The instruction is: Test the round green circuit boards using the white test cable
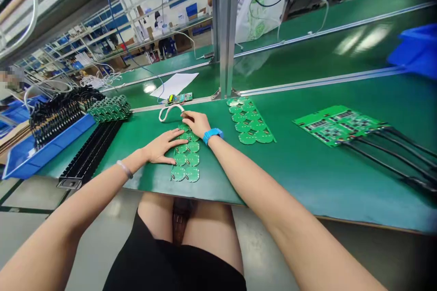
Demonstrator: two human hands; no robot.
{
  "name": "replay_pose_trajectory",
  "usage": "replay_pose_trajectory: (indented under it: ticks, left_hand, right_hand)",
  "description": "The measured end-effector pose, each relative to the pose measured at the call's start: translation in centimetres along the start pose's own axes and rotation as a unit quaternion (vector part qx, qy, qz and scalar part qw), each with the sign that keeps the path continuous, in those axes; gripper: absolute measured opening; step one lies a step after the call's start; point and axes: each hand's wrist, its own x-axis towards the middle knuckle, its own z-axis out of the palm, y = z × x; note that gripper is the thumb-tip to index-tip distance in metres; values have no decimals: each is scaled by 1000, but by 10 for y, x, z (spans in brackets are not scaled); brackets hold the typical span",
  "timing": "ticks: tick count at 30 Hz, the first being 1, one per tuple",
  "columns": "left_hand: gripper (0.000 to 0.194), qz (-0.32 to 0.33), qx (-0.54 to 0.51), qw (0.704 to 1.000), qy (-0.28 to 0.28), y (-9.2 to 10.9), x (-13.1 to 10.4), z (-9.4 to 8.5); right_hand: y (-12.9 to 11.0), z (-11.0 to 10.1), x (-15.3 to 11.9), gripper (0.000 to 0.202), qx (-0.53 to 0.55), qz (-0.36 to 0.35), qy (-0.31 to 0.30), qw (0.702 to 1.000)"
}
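A panel of joined round green circuit boards [185, 173] lies near the table's front edge. My left hand [163, 146] rests on its left side, fingers spread across the boards. At the panel's far end, my right hand [197, 123] has its fingers pinched around the end of a white cable [163, 113]. The cable's tip and the board under those fingers are hidden. Just behind the cable sits a small circuit board with a lit yellow-green display [171, 98]. A second panel of round green boards [251, 120] lies flat to the right of my right hand.
Rectangular green boards [336, 123] with black cables [385, 159] lie at right. Leftward are a stack of green panels [109, 108], black slotted rails [92, 154] and a blue tray [51, 145] of black cables. A metal post [226, 32] rises behind; a blue bin [416, 50] stands far right.
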Motion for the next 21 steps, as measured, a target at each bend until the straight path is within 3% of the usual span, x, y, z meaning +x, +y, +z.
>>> replay_pose_trajectory:
  ticks: [15, 21]
  left_hand:
    - [92, 5, 16, 1000, 10, -3, -5, 6]
    - [94, -6, 21, 1000, 1, 2, -1, -4]
  right_hand:
    - [-4, 0, -5, 21, 8, -1, 11, 1000]
    - [-6, -2, 1, 22, 12, 12, 1, 1000]
